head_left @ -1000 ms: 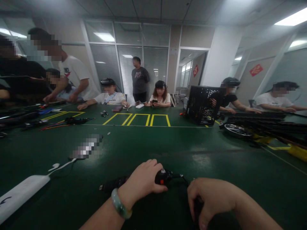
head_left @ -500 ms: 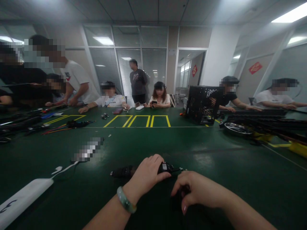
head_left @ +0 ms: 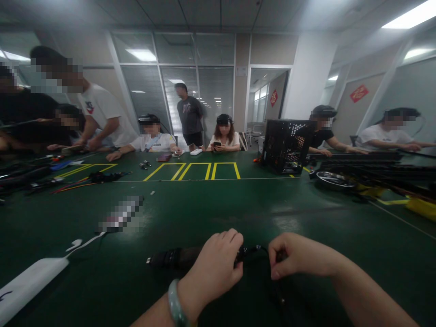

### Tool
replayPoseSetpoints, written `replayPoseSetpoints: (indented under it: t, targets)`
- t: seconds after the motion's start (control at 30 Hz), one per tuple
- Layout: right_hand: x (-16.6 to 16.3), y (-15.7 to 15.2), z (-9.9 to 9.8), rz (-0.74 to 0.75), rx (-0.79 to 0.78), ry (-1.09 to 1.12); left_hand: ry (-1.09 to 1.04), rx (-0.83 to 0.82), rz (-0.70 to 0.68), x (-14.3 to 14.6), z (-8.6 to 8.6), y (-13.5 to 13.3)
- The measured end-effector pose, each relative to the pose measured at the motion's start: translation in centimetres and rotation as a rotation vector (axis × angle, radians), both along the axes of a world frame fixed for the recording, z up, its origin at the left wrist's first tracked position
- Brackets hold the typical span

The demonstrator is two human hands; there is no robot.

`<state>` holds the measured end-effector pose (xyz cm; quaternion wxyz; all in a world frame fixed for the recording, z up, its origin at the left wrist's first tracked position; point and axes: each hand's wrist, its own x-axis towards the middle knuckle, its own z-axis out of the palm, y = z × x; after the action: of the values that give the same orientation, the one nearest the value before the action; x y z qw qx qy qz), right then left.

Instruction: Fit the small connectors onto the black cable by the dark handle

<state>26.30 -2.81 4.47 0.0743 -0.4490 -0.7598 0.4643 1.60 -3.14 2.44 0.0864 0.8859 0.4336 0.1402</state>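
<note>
On the dark green table, a black sleeved cable (head_left: 173, 257) lies in front of me, running out from under my left hand (head_left: 214, 265). That hand grips the cable's black plug section, and a jade bangle (head_left: 174, 302) circles its wrist. A thin black wire (head_left: 255, 249) leads from the plug across to my right hand (head_left: 294, 256), whose thumb and fingers pinch it. More dark wire hangs below that hand, hard to see against the table.
A white flat object (head_left: 34, 279) with a white cord and a pixelated item (head_left: 119, 213) lie to my left. Farther off are yellow tape outlines (head_left: 192, 171), loose wires (head_left: 88, 178), a black mesh crate (head_left: 282, 146), and seated and standing co-workers.
My hands have come closer together and both now hold the cable. My right hand has risen and moved onto the thin wire, and the plug sits slightly lower in my left hand.
</note>
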Motion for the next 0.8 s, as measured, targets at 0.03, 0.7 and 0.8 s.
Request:
replayPoseSetpoints:
  t: [0.03, 0.7, 0.8]
  targets:
    - [-0.2, -0.1, 0.0, 0.031, -0.063, 0.056, 0.005, -0.012, -0.004, 0.2, 0.0, -0.2]
    - [-2.4, -0.1, -2.7, -0.015, -0.115, -0.057, 0.083, 0.007, -0.062, -0.9, -0.4, 1.0]
    - [-2.4, -0.1, -2.7, -0.013, -0.017, -0.072, 0.088, 0.044, -0.037, -1.0, -0.7, 1.8]
